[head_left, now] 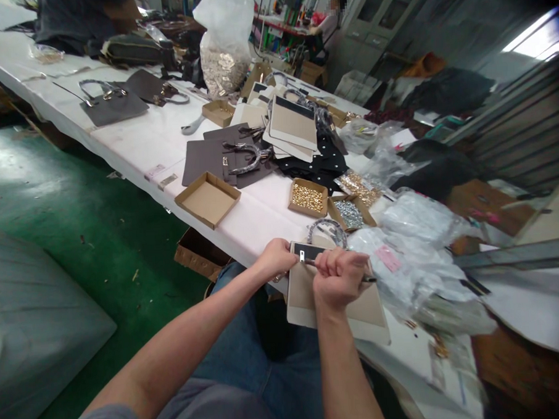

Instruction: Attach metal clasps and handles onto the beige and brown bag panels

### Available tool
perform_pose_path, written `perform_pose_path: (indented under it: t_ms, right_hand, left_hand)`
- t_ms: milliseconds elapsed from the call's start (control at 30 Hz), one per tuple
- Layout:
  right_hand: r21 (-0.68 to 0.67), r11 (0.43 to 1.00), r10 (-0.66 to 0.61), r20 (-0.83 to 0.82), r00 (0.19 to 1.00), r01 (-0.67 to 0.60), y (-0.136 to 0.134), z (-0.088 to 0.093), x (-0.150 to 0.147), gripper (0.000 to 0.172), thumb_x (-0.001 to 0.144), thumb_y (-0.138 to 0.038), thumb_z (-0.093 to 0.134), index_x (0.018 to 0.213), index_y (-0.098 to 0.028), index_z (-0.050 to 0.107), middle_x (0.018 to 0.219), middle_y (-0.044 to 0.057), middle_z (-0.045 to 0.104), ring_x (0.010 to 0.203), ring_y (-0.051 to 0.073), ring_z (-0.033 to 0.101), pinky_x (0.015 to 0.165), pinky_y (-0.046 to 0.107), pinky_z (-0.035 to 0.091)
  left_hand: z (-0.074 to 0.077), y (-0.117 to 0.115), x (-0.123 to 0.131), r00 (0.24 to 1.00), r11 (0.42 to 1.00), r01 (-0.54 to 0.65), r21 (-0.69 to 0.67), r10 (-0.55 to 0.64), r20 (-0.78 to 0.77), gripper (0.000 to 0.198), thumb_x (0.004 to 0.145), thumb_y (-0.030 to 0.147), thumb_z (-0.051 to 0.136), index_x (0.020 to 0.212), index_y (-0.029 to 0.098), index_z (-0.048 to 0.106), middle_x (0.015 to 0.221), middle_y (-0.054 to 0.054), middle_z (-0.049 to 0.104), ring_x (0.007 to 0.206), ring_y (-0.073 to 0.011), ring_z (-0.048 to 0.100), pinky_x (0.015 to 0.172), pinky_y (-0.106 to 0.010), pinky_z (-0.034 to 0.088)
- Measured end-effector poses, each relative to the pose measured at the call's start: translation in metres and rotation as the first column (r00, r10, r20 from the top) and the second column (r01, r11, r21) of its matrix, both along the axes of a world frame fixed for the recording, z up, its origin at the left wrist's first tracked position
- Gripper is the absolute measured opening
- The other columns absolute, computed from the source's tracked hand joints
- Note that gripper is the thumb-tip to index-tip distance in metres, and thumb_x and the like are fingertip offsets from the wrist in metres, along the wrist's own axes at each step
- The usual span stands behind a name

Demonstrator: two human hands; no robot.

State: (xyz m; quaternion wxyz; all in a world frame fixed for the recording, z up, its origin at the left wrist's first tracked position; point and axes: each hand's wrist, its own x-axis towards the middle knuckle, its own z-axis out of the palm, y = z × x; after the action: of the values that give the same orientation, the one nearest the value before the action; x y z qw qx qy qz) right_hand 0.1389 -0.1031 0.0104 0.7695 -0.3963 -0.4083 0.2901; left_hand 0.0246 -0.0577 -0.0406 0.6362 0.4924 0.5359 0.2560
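Observation:
A beige bag panel (306,288) with a dark top strip lies at the near table edge, over my lap. My left hand (276,258) is closed on its left top corner, beside a small silver metal plate (302,256) on the dark strip. Curled into a fist, my right hand (338,276) grips a thin dark tool (369,279) whose tip points at that plate. A wrapped bag handle (327,227) arches just behind the panel.
An open cardboard box lid (208,199) sits to the left. Small boxes of gold studs (308,197) and silver parts (350,213) stand behind. Plastic bags (420,240) pile at the right. Dark bag panels (222,159) and stacked beige panels (293,125) lie further back.

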Motion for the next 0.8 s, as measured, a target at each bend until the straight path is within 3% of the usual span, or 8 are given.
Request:
perform_pose_path:
  t_ms: [233, 333, 533, 667, 800]
  right_hand:
    - [-0.03, 0.999, -0.035, 0.009, 0.999, 0.036, 0.0, -0.016, -0.006, 0.077, 0.104, -0.073, 0.069, 0.062, -0.024, 0.028, 0.056, -0.006, 0.021, 0.045, 0.011, 0.023, 0.046, 0.03, 0.026]
    - [-0.016, 1.0, -0.021, 0.013, 1.0, 0.022, 0.003, -0.016, -0.008, 0.077, 0.103, -0.073, 0.071, 0.062, -0.024, 0.029, 0.056, -0.006, 0.022, 0.046, 0.011, 0.023, 0.046, 0.03, 0.026]
    - [-0.015, 0.994, -0.108, 0.069, 0.992, 0.109, 0.0, -0.019, -0.018, 0.08, 0.098, -0.076, 0.076, 0.059, -0.024, 0.03, 0.055, -0.006, 0.021, 0.047, 0.011, 0.024, 0.048, 0.03, 0.025]
    - [0.024, 0.992, -0.13, 0.127, 0.983, 0.128, 0.002, -0.027, -0.02, 0.077, 0.104, -0.077, 0.068, 0.062, -0.025, 0.031, 0.056, -0.007, 0.022, 0.045, 0.011, 0.026, 0.047, 0.03, 0.028]
    - [0.111, 0.981, -0.179, 0.204, 0.962, 0.159, 0.01, -0.033, -0.021, 0.073, 0.108, -0.075, 0.062, 0.065, -0.026, 0.031, 0.056, -0.008, 0.025, 0.044, 0.01, 0.027, 0.045, 0.028, 0.029]
  left_hand:
    - [-0.007, 0.003, 0.003, 1.0, 1.0, -0.009, -0.025, 0.009, 0.02, 0.012, 0.08, 0.014, 0.077, 0.073, 0.016, 0.068, 0.054, 0.003, 0.052, 0.046, -0.0134, 0.052, 0.047, -0.022, 0.036]
    - [-0.012, 0.002, 0.005, 0.998, 0.999, -0.028, -0.035, 0.031, 0.061, 0.012, 0.079, 0.014, 0.078, 0.074, 0.017, 0.067, 0.056, 0.003, 0.055, 0.047, -0.014, 0.054, 0.046, -0.022, 0.037]
    - [-0.024, 0.0, 0.009, 0.987, 0.995, -0.076, -0.058, 0.084, 0.139, 0.013, 0.078, 0.013, 0.078, 0.075, 0.017, 0.066, 0.055, 0.005, 0.051, 0.045, -0.011, 0.047, 0.045, -0.021, 0.032]
    - [-0.033, 0.001, 0.011, 0.985, 0.994, -0.073, -0.08, 0.085, 0.151, 0.012, 0.075, 0.012, 0.08, 0.076, 0.017, 0.068, 0.055, 0.005, 0.053, 0.047, -0.0121, 0.049, 0.046, -0.021, 0.033]
    - [-0.033, 0.002, 0.01, 0.988, 0.995, -0.072, -0.067, 0.08, 0.129, 0.013, 0.076, 0.013, 0.079, 0.071, 0.017, 0.067, 0.051, 0.005, 0.049, 0.044, -0.0108, 0.043, 0.044, -0.022, 0.026]
